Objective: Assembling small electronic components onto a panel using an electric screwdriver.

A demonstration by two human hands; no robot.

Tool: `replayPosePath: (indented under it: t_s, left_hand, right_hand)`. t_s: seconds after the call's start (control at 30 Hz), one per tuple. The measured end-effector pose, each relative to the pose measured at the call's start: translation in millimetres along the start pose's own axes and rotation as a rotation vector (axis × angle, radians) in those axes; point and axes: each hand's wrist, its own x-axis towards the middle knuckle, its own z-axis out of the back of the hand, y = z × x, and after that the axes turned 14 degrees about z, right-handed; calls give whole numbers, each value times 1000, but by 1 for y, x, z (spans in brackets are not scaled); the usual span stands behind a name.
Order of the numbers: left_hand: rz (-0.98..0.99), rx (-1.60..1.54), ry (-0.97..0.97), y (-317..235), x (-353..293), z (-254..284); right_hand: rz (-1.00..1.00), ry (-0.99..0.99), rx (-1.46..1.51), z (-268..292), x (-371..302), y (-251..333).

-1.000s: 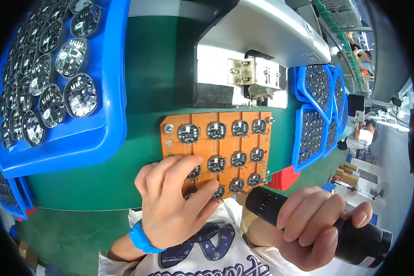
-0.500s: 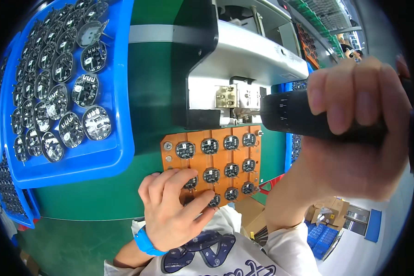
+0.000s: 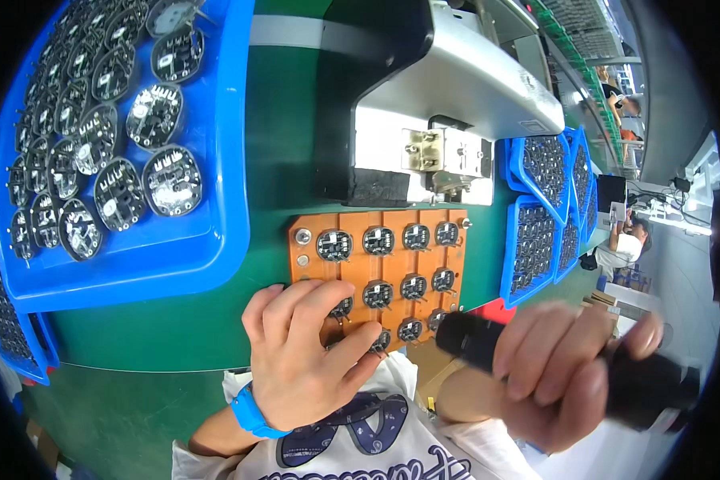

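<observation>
An orange fixture plate (image 3: pixel 356 272) lies on the green table in front of me, holding rows of small round circuit boards (image 3: pixel 378 240). My left hand (image 3: pixel 296 352) rests on its near left corner, thumb and fingers apart, covering part of the boards there. My right hand (image 3: pixel 560 364) is wrapped round a black electric screwdriver (image 3: pixel 472 338), slightly blurred. The screwdriver's front end is beside the plate's near right corner; its bit cannot be made out. Beyond the plate stands a silver and black machine with a small brass-coloured block (image 3: pixel 424 152), probably a screw feeder.
A large blue tray (image 3: pixel 236 160) full of round circuit boards stands at the left, with more trays behind it. Several smaller blue trays (image 3: pixel 528 240) of boards lie at the right. A person (image 3: pixel 620 244) sits farther off at the right.
My right hand has brought the screwdriver away from the machine's brass-coloured block, down toward the plate's near right corner. My left hand stays on the plate. The view has shifted somewhat.
</observation>
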Motion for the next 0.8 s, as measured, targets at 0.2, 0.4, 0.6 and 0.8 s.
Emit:
replayPosePath:
  t_s: [0.2,0.4,0.6,0.8]
  left_hand:
    - [-12,-1,1,-2,3,-1]
    - [4,51,15,-2,-3,11]
    - [-14,35,23,-7,-3,6]
    - [-16,41,16,-9,-3,5]
  right_hand:
    - [23,-114,-76,-4,-41,11]
    - [0,46,111,-5,-35,14]
    - [12,85,34,-3,-37,14]
    - [16,84,14,-4,-37,12]
